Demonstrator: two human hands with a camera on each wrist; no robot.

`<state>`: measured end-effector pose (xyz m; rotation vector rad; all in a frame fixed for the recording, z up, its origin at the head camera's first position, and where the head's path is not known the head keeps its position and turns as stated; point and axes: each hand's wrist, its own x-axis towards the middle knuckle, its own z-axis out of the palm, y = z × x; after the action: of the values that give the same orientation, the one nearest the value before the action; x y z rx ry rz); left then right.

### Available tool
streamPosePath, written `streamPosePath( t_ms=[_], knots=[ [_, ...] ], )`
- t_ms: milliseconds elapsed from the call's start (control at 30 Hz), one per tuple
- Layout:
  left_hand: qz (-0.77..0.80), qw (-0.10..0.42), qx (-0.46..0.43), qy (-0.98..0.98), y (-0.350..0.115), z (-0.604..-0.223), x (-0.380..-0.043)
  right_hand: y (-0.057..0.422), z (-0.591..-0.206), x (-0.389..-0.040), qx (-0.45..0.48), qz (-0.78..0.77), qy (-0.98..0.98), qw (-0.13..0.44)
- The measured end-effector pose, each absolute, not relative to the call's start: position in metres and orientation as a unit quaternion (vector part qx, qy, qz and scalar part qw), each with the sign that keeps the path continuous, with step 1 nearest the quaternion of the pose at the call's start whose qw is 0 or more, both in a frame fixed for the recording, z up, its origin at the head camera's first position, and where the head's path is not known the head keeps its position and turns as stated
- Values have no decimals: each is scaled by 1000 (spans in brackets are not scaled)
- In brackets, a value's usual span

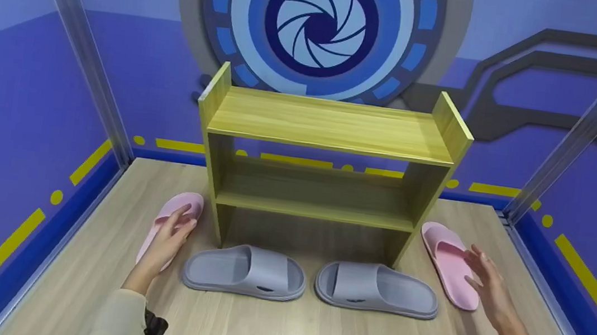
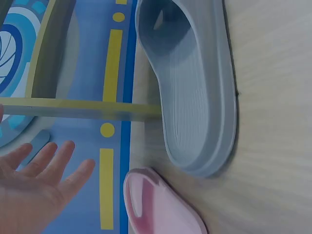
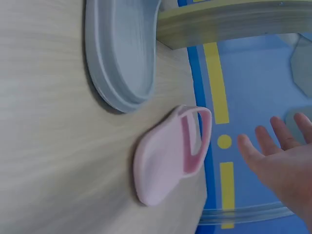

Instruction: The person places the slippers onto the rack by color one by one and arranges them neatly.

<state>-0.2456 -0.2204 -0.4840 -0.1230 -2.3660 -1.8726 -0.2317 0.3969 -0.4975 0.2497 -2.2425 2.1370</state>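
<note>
My left hand [image 1: 169, 240] is over the left pink slipper [image 1: 191, 200] in the head view, fingers loosely extended and holding nothing. On the other side, my right hand [image 1: 492, 291] hovers beside the right pink slipper [image 1: 448, 257], its fingers spread and nothing in them. Both wrist views show the left hand [image 2: 39, 180] and the right hand [image 3: 282, 161] raised above the floor, apart from the slippers. Two grey slippers lie between the hands: the left grey slipper [image 1: 270, 271] with its toe to the right, the right grey slipper [image 1: 356, 281] with its toe to the left.
A yellow wooden shelf rack [image 1: 331, 126] with two shelves stands behind the grey slippers. The wooden surface [image 1: 279, 334] is bounded by blue printed walls [image 1: 17, 118] and metal posts [image 1: 81, 47] at the corners.
</note>
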Motion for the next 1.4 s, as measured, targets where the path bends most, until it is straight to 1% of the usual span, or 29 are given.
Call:
streamPosePath(
  t_ms=[33, 133, 233, 267, 300, 467, 633, 733, 900, 1000, 1133, 1400],
  knots=[
    [-631, 53, -33, -773, -219, -483, -246, 399, -506, -235, 108, 709, -697, 11],
    [-654, 40, -19, -755, -215, -479, -247, 395, -519, -236, 110, 724, -681, -14],
    [-658, 34, -20, -752, -210, -475, -250, 385, -526, -235, 77, 722, -686, -35],
    [-657, 33, -21, -753, -209, -474, -251, 379, -524, -233, 44, 704, -707, -39],
    [-657, 31, -22, -753, -208, -472, -252, 374, -525, -233, 32, 700, -713, -41],
    [-652, 30, -22, -757, -203, -463, -258, 356, -530, -231, 13, 664, -746, -44],
    [-651, 65, -41, -756, -199, -453, -266, 346, -537, -234, 66, 598, -798, -35],
    [-638, 83, -53, -764, -198, -448, -271, 343, -540, -238, 116, 544, -830, -34],
    [-636, 100, -60, -763, -193, -443, -276, 335, -541, -241, 172, 429, -886, -41],
    [-637, 110, -59, -761, -189, -442, -280, 329, -542, -243, 221, 367, -903, -31],
    [-635, 115, -53, -762, -184, -439, -285, 323, -545, -247, 283, 325, -902, -22],
    [-627, 144, -54, -763, -181, -430, -291, 317, -549, -252, 316, 285, -905, -2]
  ],
)
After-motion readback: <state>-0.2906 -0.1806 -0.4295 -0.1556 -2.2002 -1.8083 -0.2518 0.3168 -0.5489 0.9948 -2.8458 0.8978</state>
